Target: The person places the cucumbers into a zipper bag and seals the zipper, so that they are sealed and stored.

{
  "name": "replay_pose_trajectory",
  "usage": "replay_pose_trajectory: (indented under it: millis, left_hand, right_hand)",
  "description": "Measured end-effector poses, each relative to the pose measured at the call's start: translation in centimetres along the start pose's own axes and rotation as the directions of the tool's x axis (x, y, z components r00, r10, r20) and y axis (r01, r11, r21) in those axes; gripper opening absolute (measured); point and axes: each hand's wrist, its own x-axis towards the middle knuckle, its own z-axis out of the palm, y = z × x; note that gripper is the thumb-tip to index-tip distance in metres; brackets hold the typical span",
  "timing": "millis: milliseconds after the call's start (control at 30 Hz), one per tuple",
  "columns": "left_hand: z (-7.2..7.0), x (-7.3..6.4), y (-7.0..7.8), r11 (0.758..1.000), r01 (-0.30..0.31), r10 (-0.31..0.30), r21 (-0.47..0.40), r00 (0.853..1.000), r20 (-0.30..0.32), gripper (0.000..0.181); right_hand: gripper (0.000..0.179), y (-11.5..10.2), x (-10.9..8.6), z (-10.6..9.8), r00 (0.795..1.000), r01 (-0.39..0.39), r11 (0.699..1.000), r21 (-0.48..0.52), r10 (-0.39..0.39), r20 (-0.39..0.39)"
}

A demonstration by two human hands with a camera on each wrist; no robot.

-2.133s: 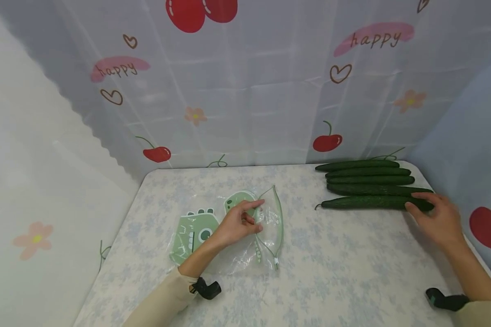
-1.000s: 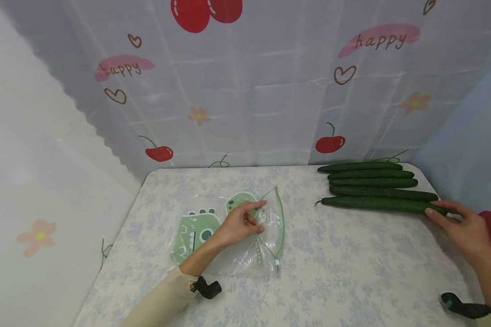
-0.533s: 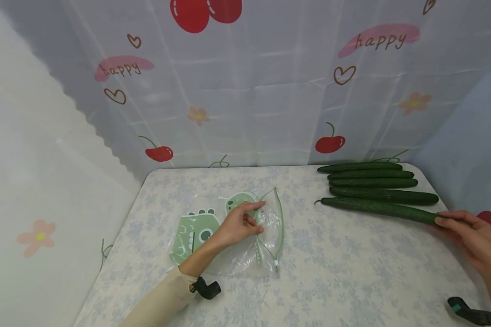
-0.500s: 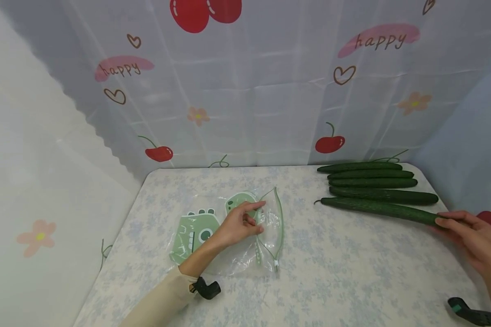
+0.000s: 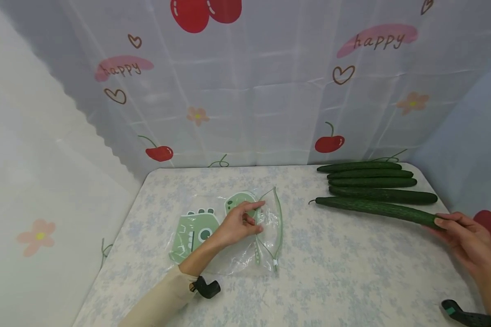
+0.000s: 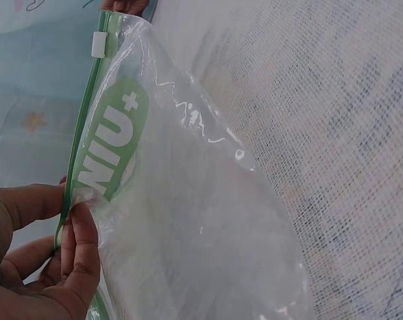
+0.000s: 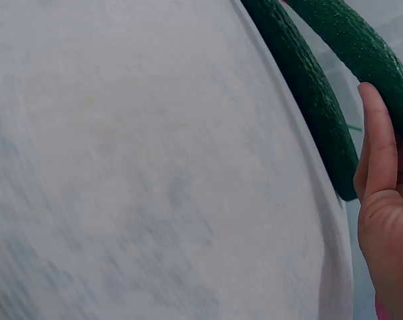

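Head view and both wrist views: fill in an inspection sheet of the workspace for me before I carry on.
Surface: table pale with a faint blue pattern.
Job's things: clear bag with green prints, on the table, mouth parted; long cucumber, right end in hand; four other cucumbers side by side at the far right.
Clutter: nothing seen.
Hands: left hand pinches the bag's edge; right hand grips the long cucumber.
Cables: nothing seen.
Surroundings: curtain behind, printed with cherries, hearts and "happy".
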Motion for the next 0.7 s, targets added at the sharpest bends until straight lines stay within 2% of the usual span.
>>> replay_pose_trajectory:
  millis: [233,467,700]
  left_hand:
    - [-0.1,0.1,-0.1,1.000,-0.012,0.012,0.004,1.000,-0.001,0.073]
    - [-0.1,0.0,-0.3,1.000,-0.009,0.009,0.013,1.000,-0.006,0.073]
    - [0.1,0.0,-0.2,1.000,-0.004,0.004,0.010,1.000,-0.010,0.072]
  right_hand:
    - [0.041,0.5,0.7,2.1,0.998,-0.004,0.995,0.096,-0.002,0.062]
    - [0.048,1.2,1.1,4.1,0.982,-0.041,0.987,0.156,0.010,0.191]
    - [0.046,1.9,1.4,5.6,0.980,-0.025,0.988,0.152,-0.005,0.199]
